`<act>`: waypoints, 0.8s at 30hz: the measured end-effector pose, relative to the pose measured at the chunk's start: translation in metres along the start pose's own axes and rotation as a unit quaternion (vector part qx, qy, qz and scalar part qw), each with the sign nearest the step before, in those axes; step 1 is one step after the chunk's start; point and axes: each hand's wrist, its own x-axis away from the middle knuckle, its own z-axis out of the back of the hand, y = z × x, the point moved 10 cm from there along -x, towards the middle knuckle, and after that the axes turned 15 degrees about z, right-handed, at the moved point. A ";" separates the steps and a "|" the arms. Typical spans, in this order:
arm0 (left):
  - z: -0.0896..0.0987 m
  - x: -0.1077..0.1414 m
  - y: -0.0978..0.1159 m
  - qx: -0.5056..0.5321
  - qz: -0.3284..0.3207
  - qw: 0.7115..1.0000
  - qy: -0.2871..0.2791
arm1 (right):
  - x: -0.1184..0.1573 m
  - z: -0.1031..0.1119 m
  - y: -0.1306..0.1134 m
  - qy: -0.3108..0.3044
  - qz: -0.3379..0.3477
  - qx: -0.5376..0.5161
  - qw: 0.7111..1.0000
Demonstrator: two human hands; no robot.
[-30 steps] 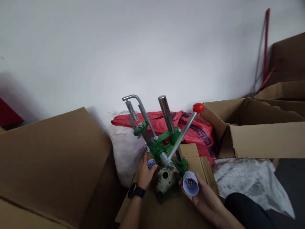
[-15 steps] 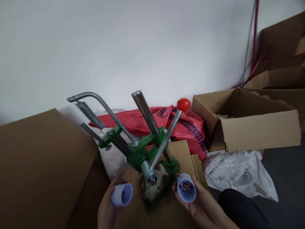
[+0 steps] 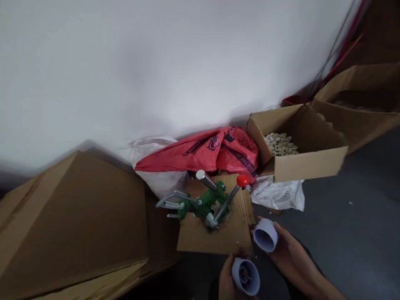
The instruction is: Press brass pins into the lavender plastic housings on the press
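Note:
My left hand (image 3: pixel 227 277), low in the head view, is wrapped round a pale lilac plastic cup-shaped part (image 3: pixel 246 276) with metal inside its open end. Up and to the right, my right hand (image 3: pixel 289 252) holds a similar lilac part (image 3: pixel 265 235), its opening tilted down toward the front. Both parts are close together but apart. A green hand press (image 3: pixel 204 203) with a steel post and a red-knobbed lever (image 3: pixel 228 202) stands beyond my hands on a cardboard sheet (image 3: pixel 206 241).
A large cardboard box (image 3: pixel 78 225) fills the left. Behind the press lie a red bag (image 3: pixel 200 152) and a white sack (image 3: pixel 165 183). An open box (image 3: pixel 312 164) at the right holds many small pale pieces (image 3: pixel 281 143), with clear plastic (image 3: pixel 278 193) beneath.
The view has turned and risen, so the press looks smaller and lower. My left hand has moved right, away from the press's near left side, toward my right hand. Both still hold their parts.

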 end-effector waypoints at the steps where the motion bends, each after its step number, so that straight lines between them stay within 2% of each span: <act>1: -0.013 0.025 -0.007 -0.008 0.003 1.000 -0.009 | 0.021 -0.008 -0.017 0.006 0.014 0.014 1.000; 4: -0.059 0.109 -0.009 -0.076 -0.037 0.994 -0.070 | 0.090 -0.043 -0.072 -0.020 0.080 0.084 0.993; 6: -0.088 0.167 -0.004 -0.133 -0.083 0.982 -0.106 | 0.138 -0.069 -0.115 -0.040 0.155 0.166 0.973; 9: -0.123 0.241 0.002 -0.223 -0.137 0.957 -0.124 | 0.217 -0.105 -0.182 -0.040 0.294 0.319 0.900; 11: -0.142 0.275 -0.001 -0.263 -0.144 0.944 -0.136 | 0.269 -0.121 -0.217 -0.025 0.370 0.383 0.846; 12: -0.151 0.287 -0.008 -0.272 -0.130 0.941 -0.151 | 0.291 -0.124 -0.230 -0.015 0.396 0.393 0.830; 14: -0.169 0.300 -0.027 -0.268 -0.083 0.941 -0.188 | 0.325 -0.119 -0.246 0.006 0.424 0.364 0.829; 17: -0.194 0.306 -0.061 -0.261 -0.024 0.940 -0.219 | 0.349 -0.093 -0.255 0.029 0.404 0.221 0.887; 19: -0.207 0.301 -0.086 -0.282 -0.007 0.936 -0.209 | 0.358 -0.071 -0.264 0.053 0.387 0.096 0.916; 22: -0.228 0.284 -0.128 -0.342 0.004 0.924 -0.169 | 0.366 -0.031 -0.289 0.107 0.380 -0.071 0.916; 24: -0.260 0.269 -0.161 -0.391 -0.005 0.905 -0.169 | 0.364 0.007 -0.311 0.145 0.369 -0.159 0.904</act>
